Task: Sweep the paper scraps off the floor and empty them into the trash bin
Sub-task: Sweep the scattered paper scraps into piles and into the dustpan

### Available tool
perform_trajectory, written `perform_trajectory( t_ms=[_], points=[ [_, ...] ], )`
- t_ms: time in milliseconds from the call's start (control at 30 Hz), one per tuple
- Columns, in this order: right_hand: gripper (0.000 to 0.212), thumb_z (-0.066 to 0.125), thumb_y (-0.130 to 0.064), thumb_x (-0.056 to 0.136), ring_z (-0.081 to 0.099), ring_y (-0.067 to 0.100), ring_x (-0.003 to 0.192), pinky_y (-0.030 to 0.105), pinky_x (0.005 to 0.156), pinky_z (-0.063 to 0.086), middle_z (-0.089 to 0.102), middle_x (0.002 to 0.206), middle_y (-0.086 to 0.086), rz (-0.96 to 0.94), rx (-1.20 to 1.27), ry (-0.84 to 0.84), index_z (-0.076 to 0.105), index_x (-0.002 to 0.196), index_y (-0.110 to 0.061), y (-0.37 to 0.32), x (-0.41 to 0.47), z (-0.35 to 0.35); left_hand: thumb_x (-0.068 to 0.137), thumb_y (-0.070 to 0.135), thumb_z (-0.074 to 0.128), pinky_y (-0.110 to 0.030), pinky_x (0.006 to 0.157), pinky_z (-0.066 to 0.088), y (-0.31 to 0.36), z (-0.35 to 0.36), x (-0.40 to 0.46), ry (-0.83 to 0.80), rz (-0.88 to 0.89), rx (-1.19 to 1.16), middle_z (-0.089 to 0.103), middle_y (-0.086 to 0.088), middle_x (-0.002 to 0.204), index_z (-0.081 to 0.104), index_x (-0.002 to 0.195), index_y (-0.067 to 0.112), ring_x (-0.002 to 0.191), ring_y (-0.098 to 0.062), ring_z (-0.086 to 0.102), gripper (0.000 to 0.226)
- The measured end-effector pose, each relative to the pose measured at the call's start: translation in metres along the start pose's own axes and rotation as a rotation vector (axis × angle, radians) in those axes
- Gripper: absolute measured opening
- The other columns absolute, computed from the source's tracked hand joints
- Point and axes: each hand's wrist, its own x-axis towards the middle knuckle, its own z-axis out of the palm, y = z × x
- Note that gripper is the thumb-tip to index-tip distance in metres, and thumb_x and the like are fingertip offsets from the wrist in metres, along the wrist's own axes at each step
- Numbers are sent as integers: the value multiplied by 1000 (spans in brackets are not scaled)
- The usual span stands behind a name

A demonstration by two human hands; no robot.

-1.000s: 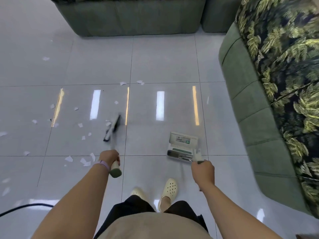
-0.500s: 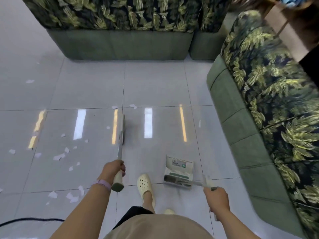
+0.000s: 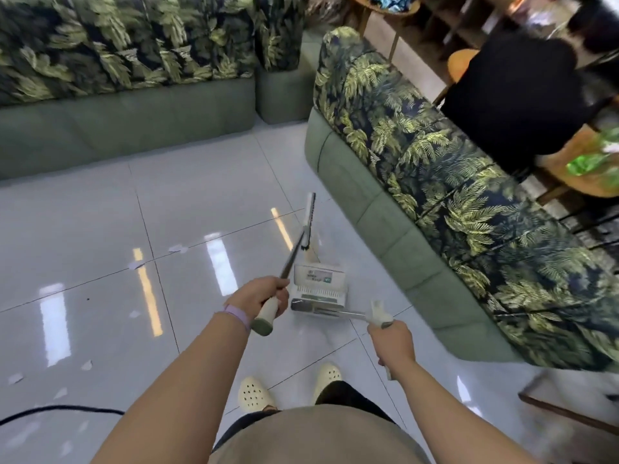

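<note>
My left hand grips the green-capped handle of a long broom, whose narrow head sits on the floor just beyond the dustpan. My right hand grips the handle of the white dustpan, which rests on the tiles in front of my feet. A few white paper scraps lie on the glossy floor to the left, and smaller scraps sit near my left side. No trash bin is in view.
A green sofa with leaf-print cushions runs along the right, close to the dustpan. Another sofa lines the back. A black cable crosses the floor at lower left. Wooden furniture and a dark chair stand behind the right sofa.
The view has swung right toward the sofa. The broom head has moved from the scrap-strewn left area across to just beyond the dustpan. Both hands keep their grips.
</note>
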Motion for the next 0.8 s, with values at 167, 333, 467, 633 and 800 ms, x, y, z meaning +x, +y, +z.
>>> perform_trajectory(
  t_ms=[167,333,467,633,800],
  points=[
    [20,61,-14,87,47,20,50,25,42,40,53,58,4,-30,-25,36,54,69,-9,-14,8,-19,103,14,46,-14,30,34,11,44,22,-152,-86,-197,37,3,50,47,80,7,32,-5,36,25],
    [20,62,-18,86,49,19,52,26,46,41,55,61,3,-7,-65,27,55,69,-9,-14,28,-41,103,11,44,-14,30,34,8,73,66,-193,-110,-246,38,2,50,47,90,7,32,-7,38,15],
    [18,58,-20,87,48,15,54,25,51,36,56,65,0,-24,-194,-18,54,70,-14,-19,60,-56,103,15,46,-14,32,36,27,98,97,-204,-132,-315,39,2,51,54,98,2,32,-6,38,16],
    [16,57,-21,85,45,16,52,26,48,32,58,65,-1,-28,-267,-36,57,71,-13,-40,110,-79,104,17,46,-13,33,38,65,141,126,-132,-133,-337,50,-7,50,51,96,2,31,-8,40,18],
    [23,58,-20,86,42,15,48,27,45,29,54,58,-3,-58,-313,-66,52,64,-15,-63,157,-93,102,12,45,-14,34,40,96,159,165,-37,-123,-347,47,-4,56,48,88,5,33,-9,41,16]
  ],
)
